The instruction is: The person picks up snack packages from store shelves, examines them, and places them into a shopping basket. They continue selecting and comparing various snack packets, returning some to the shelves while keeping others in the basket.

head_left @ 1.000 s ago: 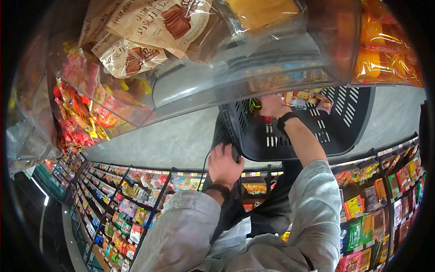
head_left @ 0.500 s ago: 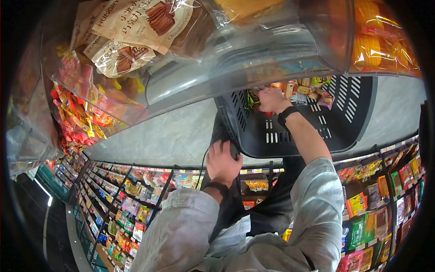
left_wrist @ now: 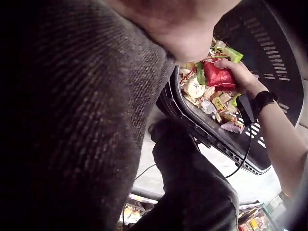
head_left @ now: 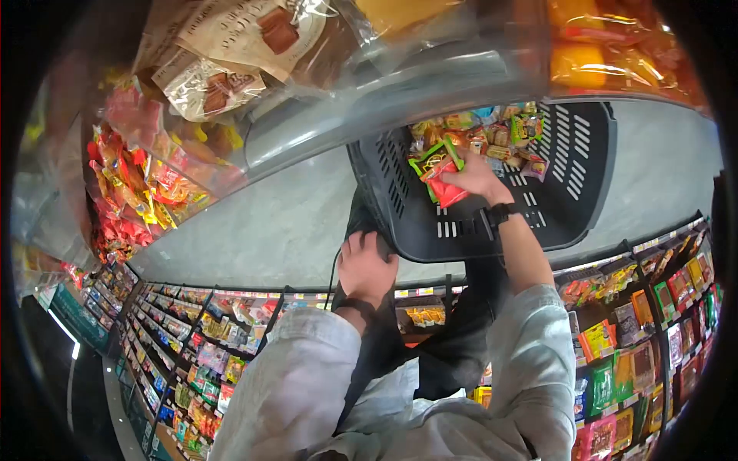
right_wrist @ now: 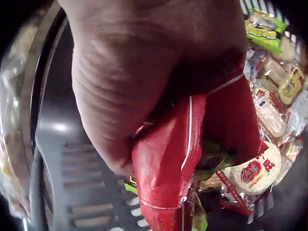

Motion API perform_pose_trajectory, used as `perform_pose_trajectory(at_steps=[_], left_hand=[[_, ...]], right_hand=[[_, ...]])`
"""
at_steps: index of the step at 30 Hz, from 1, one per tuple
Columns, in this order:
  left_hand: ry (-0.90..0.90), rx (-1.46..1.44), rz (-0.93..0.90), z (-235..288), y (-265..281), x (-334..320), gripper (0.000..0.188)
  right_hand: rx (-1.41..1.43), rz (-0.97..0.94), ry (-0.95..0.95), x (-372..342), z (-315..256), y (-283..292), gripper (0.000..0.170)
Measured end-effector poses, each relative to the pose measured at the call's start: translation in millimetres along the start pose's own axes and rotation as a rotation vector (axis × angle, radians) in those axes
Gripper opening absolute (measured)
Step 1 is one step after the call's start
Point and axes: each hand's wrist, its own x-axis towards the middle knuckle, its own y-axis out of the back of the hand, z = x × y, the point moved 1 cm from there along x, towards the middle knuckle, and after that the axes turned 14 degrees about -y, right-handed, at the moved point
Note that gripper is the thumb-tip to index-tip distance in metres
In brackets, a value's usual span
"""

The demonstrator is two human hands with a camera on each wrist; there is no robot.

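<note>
In the head view, taking the basket's middle as the clock's centre, the right hand [head_left: 478, 178] reaches into the black basket [head_left: 477, 247] and pinches a red packet [head_left: 447, 187] toward 9 o'clock. A green-edged packet [head_left: 423, 160] lies right against the red one on its 10 o'clock side; whether the fingers grip it too, I cannot tell. The left hand [head_left: 367, 266] is outside the basket toward 8 o'clock, resting on the knee of the dark trousers [head_left: 377, 323], fingers spread and holding nothing. Small wrapped snacks [head_left: 498, 137] are heaped in the basket around 12 o'clock, with a bright green packet [head_left: 526, 129] among them toward 1 o'clock. The right wrist view shows a round pale cake [right_wrist: 262, 166] in clear wrapping at the red packet's 3 o'clock. Beyond the basket, brown-and-cream bags [head_left: 265, 38] sit in a clear bin at 10 o'clock, orange packs [head_left: 580, 65] at 1 o'clock, red-wrapped sweets [head_left: 127, 196] at 9 o'clock, and shelves of colourful packets [head_left: 630, 365] at 5 o'clock.
</note>
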Motion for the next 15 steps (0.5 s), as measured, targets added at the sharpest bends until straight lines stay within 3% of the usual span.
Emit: perform_pose_trajectory(at_steps=[2,4,6,8,11,13,15], left_hand=[[0.027,-0.017,-0.016,-6.4,3.1,0.7,0.049],[0.031,-0.021,-0.003,-9.5,12.5,4.8,0.048],[0.037,-0.059,0.031,-15.8,21.5,8.0,0.048],[0.037,-0.137,0.063,-20.1,31.2,6.1,0.05],[0.041,-0.332,0.129,-40.9,31.1,12.2,0.057],[-0.004,-0.503,0.035,-73.1,9.4,22.5,0.061],[-0.04,-0.587,-0.095,-79.6,35.2,18.6,0.062]], right_hand=[[0.147,-0.024,-0.1,-37.8,-18.9,8.2,0.063],[0.3,-0.019,0.002,-66.5,-25.6,9.5,0.047],[0.326,-0.104,-0.074,-126.7,-65.0,27.1,0.049],[0.443,-0.042,0.083,-188.6,-90.0,30.2,0.048],[0.479,0.001,0.021,-300.8,-142.2,37.1,0.041],[0.496,0.01,-0.009,-379.4,-179.3,32.6,0.042],[0.441,-0.006,-0.06,-452.9,-216.8,31.2,0.045]])
